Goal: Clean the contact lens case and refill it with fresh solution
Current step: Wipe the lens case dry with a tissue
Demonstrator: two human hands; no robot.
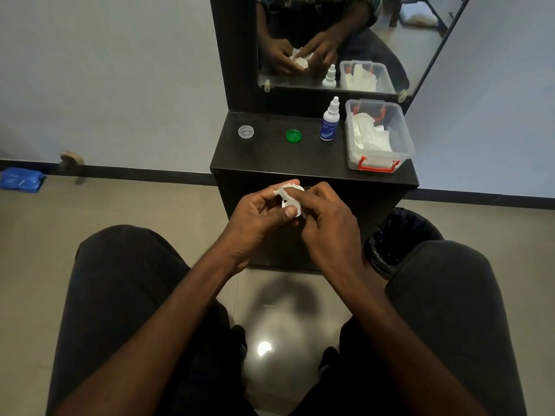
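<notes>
Both forearms are bare from the fingers back, no sleeves, rings or watch showing. Below the left hand (255,214) and right hand (327,223), dark charcoal trousers (126,295) cover both thighs.

A single wide-angle head camera looks forward and steeply down from a seated person's eye level, close over both forearms and knees, facing a black dresser shelf (270,157) and its mirror (345,43) against the wall, with floor filling the lower frame.
</notes>
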